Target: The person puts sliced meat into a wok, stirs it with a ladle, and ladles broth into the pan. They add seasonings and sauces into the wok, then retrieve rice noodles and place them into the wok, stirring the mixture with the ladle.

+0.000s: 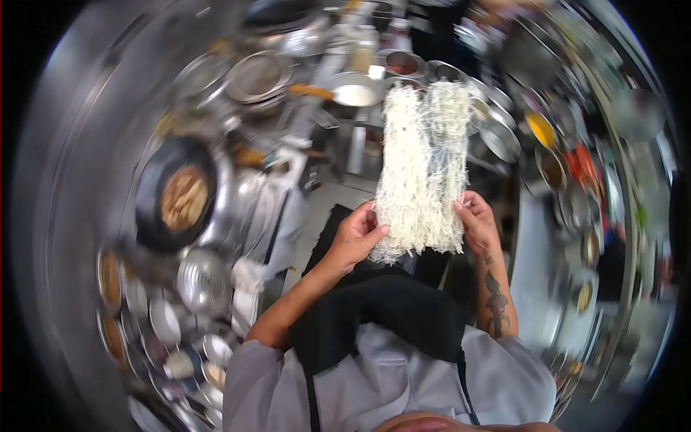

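Left hand (354, 237) and right hand (478, 225) pinched opposite sides of white noodle sheet (404, 165) near its lower end, in front of black apron (403, 295). Step seemed carrying or holding up; moving fragile-looking strands called for even, gentle support.

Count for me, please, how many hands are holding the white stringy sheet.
2. The left hand holds the white stringy sheet near its lower left edge; the right hand holds its lower right side. Neither is fully hidden.
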`<action>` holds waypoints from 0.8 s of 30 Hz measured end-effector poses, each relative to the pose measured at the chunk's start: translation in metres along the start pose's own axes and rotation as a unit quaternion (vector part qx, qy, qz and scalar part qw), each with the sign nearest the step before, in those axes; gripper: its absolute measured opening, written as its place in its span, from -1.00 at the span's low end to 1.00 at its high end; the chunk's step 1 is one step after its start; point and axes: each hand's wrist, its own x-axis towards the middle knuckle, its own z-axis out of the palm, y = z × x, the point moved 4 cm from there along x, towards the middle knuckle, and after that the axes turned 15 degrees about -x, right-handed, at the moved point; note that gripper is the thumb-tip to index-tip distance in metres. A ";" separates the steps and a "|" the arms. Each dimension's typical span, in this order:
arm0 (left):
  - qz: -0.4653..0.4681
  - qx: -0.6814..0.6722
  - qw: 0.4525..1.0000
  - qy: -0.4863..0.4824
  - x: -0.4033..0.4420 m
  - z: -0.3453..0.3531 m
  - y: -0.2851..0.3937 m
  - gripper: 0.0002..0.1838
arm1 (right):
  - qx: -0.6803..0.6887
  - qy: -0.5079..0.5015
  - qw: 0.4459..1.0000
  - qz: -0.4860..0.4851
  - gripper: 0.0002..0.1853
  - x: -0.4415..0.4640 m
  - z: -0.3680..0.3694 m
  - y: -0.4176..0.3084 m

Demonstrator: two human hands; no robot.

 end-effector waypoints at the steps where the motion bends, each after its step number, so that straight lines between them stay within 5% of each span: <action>1: -0.016 0.002 0.999 0.038 -0.010 0.029 0.027 -0.50 | 0.013 -0.021 0.999 0.047 -0.81 -0.008 -0.001 -0.032; 9: 0.193 -0.015 0.942 0.272 -0.067 -0.048 0.151 -0.46 | -0.007 -0.338 0.941 0.010 -0.82 0.120 0.219 -0.096; 14: 0.255 -0.032 0.882 0.396 -0.099 -0.103 0.185 -0.51 | -0.041 -0.455 0.884 0.100 -0.78 0.162 0.352 -0.072; 15: 0.273 -0.045 0.872 0.405 -0.104 -0.109 0.192 -0.52 | -0.140 -0.477 0.861 0.104 -0.79 0.173 0.370 -0.068; 16: 0.285 -0.038 0.861 0.419 -0.108 -0.114 0.202 -0.53 | -0.070 -0.493 0.860 0.112 -0.78 0.173 0.396 -0.063; 19: 0.242 -0.043 0.807 0.536 -0.119 -0.148 0.223 -0.53 | -0.141 -0.562 0.803 0.141 -0.79 0.198 0.465 -0.040; 24: 0.235 -0.011 0.767 0.597 -0.136 -0.222 0.267 -0.58 | -0.151 -0.579 0.790 0.133 -0.74 0.204 0.572 -0.030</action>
